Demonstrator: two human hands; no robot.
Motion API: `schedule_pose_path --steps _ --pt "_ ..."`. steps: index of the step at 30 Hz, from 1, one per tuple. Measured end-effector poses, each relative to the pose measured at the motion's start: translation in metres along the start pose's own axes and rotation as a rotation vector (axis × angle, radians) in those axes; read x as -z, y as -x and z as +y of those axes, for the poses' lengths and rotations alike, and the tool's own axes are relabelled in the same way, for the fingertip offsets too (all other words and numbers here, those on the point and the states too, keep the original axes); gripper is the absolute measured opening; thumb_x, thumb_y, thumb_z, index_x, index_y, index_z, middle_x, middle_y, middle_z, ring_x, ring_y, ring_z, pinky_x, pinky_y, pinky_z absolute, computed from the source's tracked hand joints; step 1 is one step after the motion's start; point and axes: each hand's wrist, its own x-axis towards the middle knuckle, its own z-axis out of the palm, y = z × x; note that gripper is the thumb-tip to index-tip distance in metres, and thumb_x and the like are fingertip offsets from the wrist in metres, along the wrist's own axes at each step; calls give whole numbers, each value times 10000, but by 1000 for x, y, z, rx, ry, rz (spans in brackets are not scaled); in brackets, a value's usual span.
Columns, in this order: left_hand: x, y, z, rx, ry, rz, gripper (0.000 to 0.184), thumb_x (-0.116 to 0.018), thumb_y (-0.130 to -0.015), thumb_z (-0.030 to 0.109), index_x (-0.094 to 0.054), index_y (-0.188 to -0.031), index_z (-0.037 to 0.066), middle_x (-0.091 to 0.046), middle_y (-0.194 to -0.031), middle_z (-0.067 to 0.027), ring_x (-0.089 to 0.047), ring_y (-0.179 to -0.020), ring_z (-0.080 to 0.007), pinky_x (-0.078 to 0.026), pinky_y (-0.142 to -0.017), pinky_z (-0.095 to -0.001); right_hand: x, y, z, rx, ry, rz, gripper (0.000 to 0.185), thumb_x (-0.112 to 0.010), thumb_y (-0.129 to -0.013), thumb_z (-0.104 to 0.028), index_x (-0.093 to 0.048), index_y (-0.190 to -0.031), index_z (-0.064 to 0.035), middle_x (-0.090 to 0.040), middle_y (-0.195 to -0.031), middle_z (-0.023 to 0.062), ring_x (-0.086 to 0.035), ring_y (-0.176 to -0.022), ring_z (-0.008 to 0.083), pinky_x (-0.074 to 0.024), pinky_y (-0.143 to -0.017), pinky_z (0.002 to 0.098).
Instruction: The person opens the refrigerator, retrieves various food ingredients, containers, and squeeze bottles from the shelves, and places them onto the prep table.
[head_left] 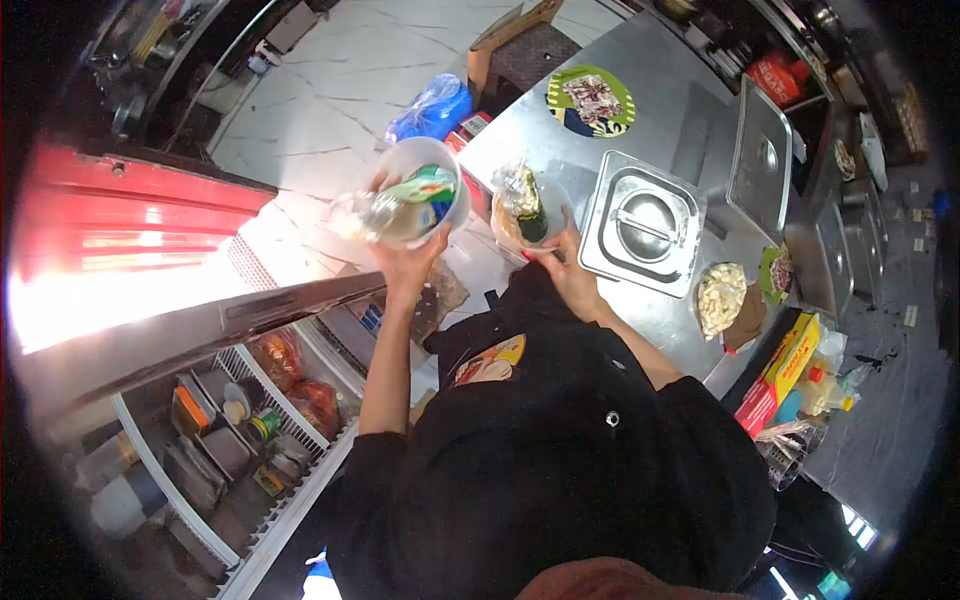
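My left hand (408, 262) is wrapped round a clear plastic tub (402, 158), raised and tilted. Inside that tub is a green, white and blue packet (432, 190) with clear crumpled plastic. My right hand (572, 270) grips a second clear tub (508, 228) at the edge of the steel counter (520, 105). This one contains a plastic bag of pale pieces (520, 185) and something dark green (530, 228). Just right of my right hand sits a steel pan with a handled lid (640, 225).
An open fridge (235, 440) with racks of packets and tubs stands at my lower left. On the counter are a round green mat (590, 100), a bag of pale pieces (722, 298) and a yellow-and-red box (778, 375). A blue plastic bag (432, 108) is beyond the tubs.
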Motion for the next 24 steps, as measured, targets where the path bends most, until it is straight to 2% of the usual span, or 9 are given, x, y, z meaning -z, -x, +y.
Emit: schedule_pose_path --steps 5,9,11,13,17,18,20,22,24 --pt "-53 5 -97 92 0 40 968 -871 -574 158 -259 -1302 -22 -425 -1271 -172 -448 -1182 -243 -417 -973 -373 21 22 7 -64 120 -28 195 -649 -846 -173 -555 -934 -27 -550 -906 140 -577 -803 282 -460 -727 375" --pt "-103 -2 -100 249 196 -26 954 -882 -553 179 -269 -1257 -13 -444 -1226 -185 -462 -1154 -267 -386 -990 -387 35 33 32 33 280 64 177 -628 -840 -127 -545 -977 -51 -556 -871 125 -568 -832 306 -446 -749 393" --pt "-116 0 -127 323 127 -123 950 -883 -545 180 -271 -1245 -14 -451 -1215 -191 -469 -1149 -291 -371 -1005 -386 38 35 28 -116 184 87 177 -619 -827 -75 -541 -985 -61 -555 -881 129 -562 -843 301 -443 -746 391" --pt "-122 -2 -118 186 -57 -162 989 -875 -549 175 -244 -1286 -16 -401 -1266 -198 -434 -1193 -309 -359 -1023 -383 44 33 14 -254 143 102 184 -618 -817 -51 -543 -984 -62 -552 -892 136 -560 -840 297 -443 -743 388" --pt "-129 -4 -110 8 15 -111 1087 -861 -553 171 -176 -1380 1 -257 -1377 -197 -331 -1285 -330 -324 -1062 -398 46 27 17 -11 468 178 286 -634 -808 -57 -490 -1053 -29 -565 -920 175 -573 -880 351 -440 -752 437" --pt "-114 1 -86 5 -275 -168 1056 -830 -613 138 -160 -1422 29 -136 -1438 -157 -250 -1334 -308 -323 -1066 -424 49 27 7 -32 526 126 350 -638 -818 -101 -466 -1111 -19 -565 -955 195 -566 -921 377 -448 -755 453" --pt "-93 43 -70 215 -10 -76 846 -760 -699 71 -267 -1384 15 -225 -1424 -137 -281 -1327 -287 -346 -1046 -434 52 29 3 -6 572 122 396 -632 -829 -135 -458 -1166 -24 -566 -984 201 -570 -931 377 -469 -739 444" --pt "-48 104 -71 636 15 -29 677 -690 -763 23 -346 -1345 27 -373 -1358 -126 -339 -1303 -264 -367 -1027 -420 54 29 -7 -54 583 90 454 -616 -847 -186 -428 -1230 -29 -552 -1066 202 -567 -963 382 -482 -739 444" --pt "8 207 -142 842 189 274 616 -656 -731 -19 -385 -1282 23 -507 -1233 -131 -516 -1126 -243 -444 -932 -379 57 34 -26 -183 561 29 526 -589 -873 -255 -377 -1301 -34 -522 -1201 198 -556 -1019 393 -486 -755 453"
